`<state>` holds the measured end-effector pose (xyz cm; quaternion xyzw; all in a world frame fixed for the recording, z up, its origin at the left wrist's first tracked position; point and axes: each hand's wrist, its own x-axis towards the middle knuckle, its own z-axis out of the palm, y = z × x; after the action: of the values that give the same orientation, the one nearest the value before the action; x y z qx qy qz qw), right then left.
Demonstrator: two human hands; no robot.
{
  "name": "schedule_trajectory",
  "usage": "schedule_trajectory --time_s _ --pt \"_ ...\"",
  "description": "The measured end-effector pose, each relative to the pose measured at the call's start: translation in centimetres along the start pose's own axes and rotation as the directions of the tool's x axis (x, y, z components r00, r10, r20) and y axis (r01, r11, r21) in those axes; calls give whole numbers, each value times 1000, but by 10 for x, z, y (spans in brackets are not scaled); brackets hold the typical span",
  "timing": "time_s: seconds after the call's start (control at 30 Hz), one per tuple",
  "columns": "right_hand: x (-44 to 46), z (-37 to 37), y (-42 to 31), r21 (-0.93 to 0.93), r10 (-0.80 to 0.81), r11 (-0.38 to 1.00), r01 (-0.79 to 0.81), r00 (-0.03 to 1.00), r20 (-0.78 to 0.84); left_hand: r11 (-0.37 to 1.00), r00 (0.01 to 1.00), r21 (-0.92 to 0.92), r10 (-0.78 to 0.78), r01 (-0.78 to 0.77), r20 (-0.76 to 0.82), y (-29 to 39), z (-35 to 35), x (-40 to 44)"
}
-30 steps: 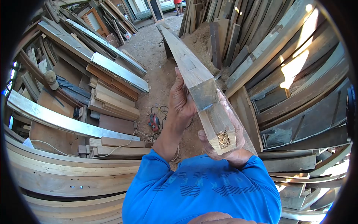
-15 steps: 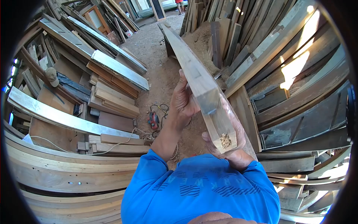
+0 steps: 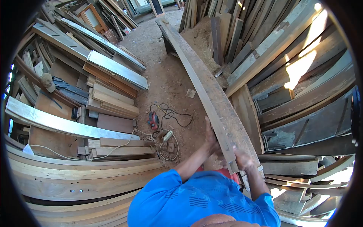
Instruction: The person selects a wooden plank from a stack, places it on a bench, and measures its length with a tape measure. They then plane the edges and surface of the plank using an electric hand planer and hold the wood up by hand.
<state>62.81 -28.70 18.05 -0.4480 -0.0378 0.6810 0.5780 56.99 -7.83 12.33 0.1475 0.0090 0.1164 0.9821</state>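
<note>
A long, narrow wooden plank (image 3: 204,99) stretches away from me along the left side of a wider, rough work bench board (image 3: 231,113). My left hand (image 3: 211,140) is at the plank's left side near its close end, fingers partly hidden beneath it. On the other side, my right hand (image 3: 244,159) grips the plank close to its near end and is slightly blurred. The near end lies in front of my blue shirt, and the far end reaches the bench's far end.
On the dirt floor to the left lie a red power tool (image 3: 153,120) and a looped white extension cord (image 3: 169,135). Stacked boards (image 3: 113,99) line the left side. Leaning timber (image 3: 261,53) and a sawdust heap (image 3: 200,36) stand right. A person's legs (image 3: 180,4) show far back.
The plank has come down from in front of my chest to bench level, and its hollowed near end no longer faces me. Both hands have moved lower with it.
</note>
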Motion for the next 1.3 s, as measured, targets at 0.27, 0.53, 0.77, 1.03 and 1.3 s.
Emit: schedule_trajectory --time_s 0.27,0.53,0.77,1.03,1.3 --pt "83 -167 156 673 189 567 -474 871 453 758 816 623 229 192 -530 -117 -137 -21" --pt "134 -234 208 573 203 783 -241 970 131 432 617 780 479 453 -624 -173 -255 -36" --pt "159 -217 325 653 166 697 -296 953 255 366 587 794 536 486 -607 -142 -260 -65" --pt "172 -145 332 -346 -28 927 -145 893 -450 960 762 140 -99 242 -641 -82 -261 -131" --pt "154 -119 274 -622 -301 761 -185 749 -591 765 499 444 187 466 -846 -86 -233 -166"
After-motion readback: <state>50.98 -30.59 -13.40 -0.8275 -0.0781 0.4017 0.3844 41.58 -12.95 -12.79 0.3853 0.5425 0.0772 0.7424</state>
